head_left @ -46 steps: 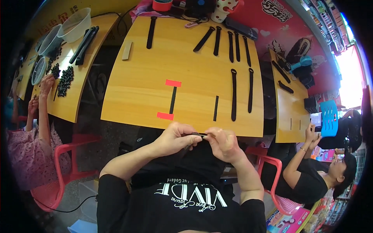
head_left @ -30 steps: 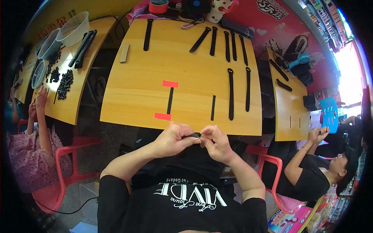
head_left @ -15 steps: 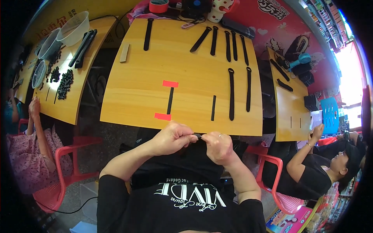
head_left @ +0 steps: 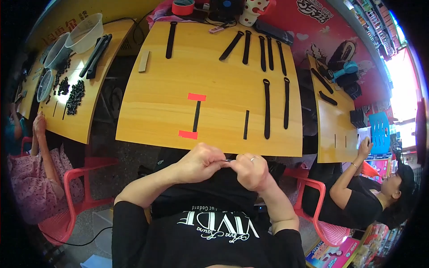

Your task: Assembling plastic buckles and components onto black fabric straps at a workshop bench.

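Note:
My left hand [head_left: 200, 163] and my right hand [head_left: 251, 172] are close together just off the near edge of the wooden table [head_left: 170, 98]. Both are closed in a pinch on a small dark piece [head_left: 228, 160], which bridges the gap between the fingertips. Most of it is hidden, so its kind cannot be made out. In front of the hands, a black strip [head_left: 196, 117] lies between two red tape pieces, one at its far end [head_left: 196, 97] and one at its near end [head_left: 188, 134]. Another short black strip [head_left: 246, 125] lies to the right.
Two black straps with looped ends [head_left: 267, 109] lie at the table's right, several more [head_left: 246, 47] at the far side. A beige block [head_left: 144, 61] is at left. A red tape roll [head_left: 182, 7] and a spotted cup [head_left: 253, 12] stand behind. People sit at both side tables.
My hands have shifted slightly and turned a little, still pinching the small dark piece, which now catches some light. The things on the table lie as before.

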Tool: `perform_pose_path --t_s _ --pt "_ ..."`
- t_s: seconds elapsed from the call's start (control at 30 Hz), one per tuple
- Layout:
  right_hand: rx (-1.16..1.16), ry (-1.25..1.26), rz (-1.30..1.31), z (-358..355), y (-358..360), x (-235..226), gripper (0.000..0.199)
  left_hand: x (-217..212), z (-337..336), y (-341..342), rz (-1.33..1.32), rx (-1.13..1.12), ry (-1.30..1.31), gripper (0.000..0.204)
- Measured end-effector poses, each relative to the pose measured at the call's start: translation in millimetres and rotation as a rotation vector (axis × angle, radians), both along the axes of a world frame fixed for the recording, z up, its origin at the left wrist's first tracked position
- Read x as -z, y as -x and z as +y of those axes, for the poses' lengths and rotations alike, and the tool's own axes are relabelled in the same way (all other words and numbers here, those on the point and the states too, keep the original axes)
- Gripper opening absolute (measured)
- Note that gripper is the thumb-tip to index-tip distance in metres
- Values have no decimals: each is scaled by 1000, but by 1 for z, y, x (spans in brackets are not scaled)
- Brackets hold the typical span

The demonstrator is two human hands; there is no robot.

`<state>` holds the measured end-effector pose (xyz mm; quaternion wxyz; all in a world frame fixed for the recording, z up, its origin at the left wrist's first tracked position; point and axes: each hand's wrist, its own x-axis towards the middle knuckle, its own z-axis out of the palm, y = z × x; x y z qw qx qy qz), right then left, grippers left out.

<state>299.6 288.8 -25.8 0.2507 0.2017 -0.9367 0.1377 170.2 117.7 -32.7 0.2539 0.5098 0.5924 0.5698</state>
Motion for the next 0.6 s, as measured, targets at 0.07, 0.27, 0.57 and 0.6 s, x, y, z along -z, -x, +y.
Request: perform_pose_path --t_s 0.07,0.27,0.57,0.6 --pt "-33 47 -21 4 4 -4 28 6 -4 1 45 12 56 9" --pt "-61 251 -95 7 4 -7 31 2 5 -7 82 -82 25 5" --pt "208 -9 41 -24 7 -7 36 8 11 -18 -93 -305 -30 10" --pt "211 -11 43 -27 9 -2 36 6 13 -20 -91 -302 -32 10"
